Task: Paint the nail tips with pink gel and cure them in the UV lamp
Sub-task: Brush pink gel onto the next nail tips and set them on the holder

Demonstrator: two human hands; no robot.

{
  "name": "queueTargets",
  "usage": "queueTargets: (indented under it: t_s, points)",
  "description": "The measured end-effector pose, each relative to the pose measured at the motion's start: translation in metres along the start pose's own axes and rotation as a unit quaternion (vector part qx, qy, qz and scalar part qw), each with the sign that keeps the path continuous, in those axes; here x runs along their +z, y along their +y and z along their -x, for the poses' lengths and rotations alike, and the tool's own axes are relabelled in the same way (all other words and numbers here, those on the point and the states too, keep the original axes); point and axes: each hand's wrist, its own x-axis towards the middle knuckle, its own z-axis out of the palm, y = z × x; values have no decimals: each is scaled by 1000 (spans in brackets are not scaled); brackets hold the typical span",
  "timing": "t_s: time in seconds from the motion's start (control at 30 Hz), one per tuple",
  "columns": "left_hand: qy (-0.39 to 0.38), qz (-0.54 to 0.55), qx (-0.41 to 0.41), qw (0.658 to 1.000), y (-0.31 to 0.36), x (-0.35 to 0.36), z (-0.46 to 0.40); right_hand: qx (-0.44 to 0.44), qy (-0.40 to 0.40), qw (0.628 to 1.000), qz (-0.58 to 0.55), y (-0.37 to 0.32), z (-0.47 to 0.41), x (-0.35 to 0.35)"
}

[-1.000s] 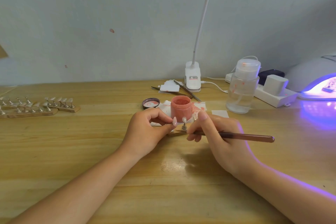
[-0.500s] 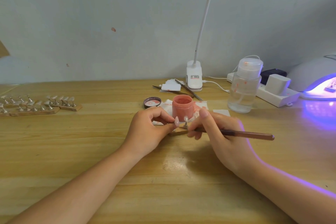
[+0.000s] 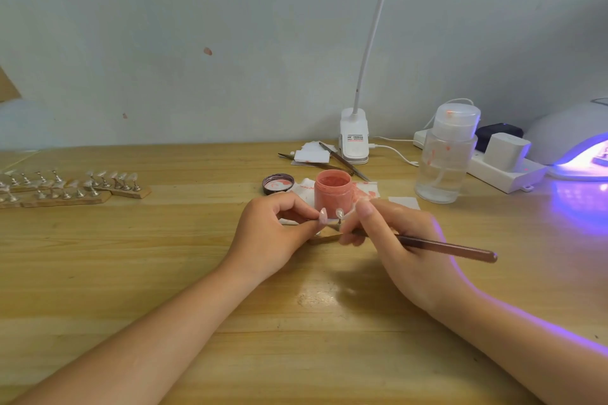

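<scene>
Step in hand, as judged: coating a nail tip with pink gel.

- Table: rest both wrists on it for a steady stroke.
- UV lamp: lit, at far right, well apart from the work. Load only after coating.
- Holder strips: at far left, carrying rows of tips that appear uncoated.
- Gel jar: open, just behind the hands, lid beside it. Reload sparingly; wipe excess on the rim.
- Brush: stroke lightly from base to point; keep gel off the stand.
- Tip: upright on its small stand, between the hands.

Pose:
- Left hand: fingers curled, thumb and forefinger pinching the stand's strip.
- Right hand: fingers clamped on the brush in a pen grip, handle pointing right, bristles hidden.
</scene>
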Motion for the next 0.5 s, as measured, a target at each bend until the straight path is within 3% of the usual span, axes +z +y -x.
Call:
queueTargets:
  t_s: [0.07, 0.17, 0.27, 0.5]
  points:
    - [2, 1, -7, 1000, 0, 0, 0, -12, 3, 1000, -1, -2, 1, 0]
    - [8, 10, -11, 1000, 1, -2, 1, -65, 76, 995, 23, -4, 1, -2]
    - [28, -1, 26, 999, 3, -3, 1, -59, 136, 989, 12, -3, -3, -3]
    - [30, -33, 21, 999, 5, -4, 2, -52, 137, 988, 46, 5, -9, -7]
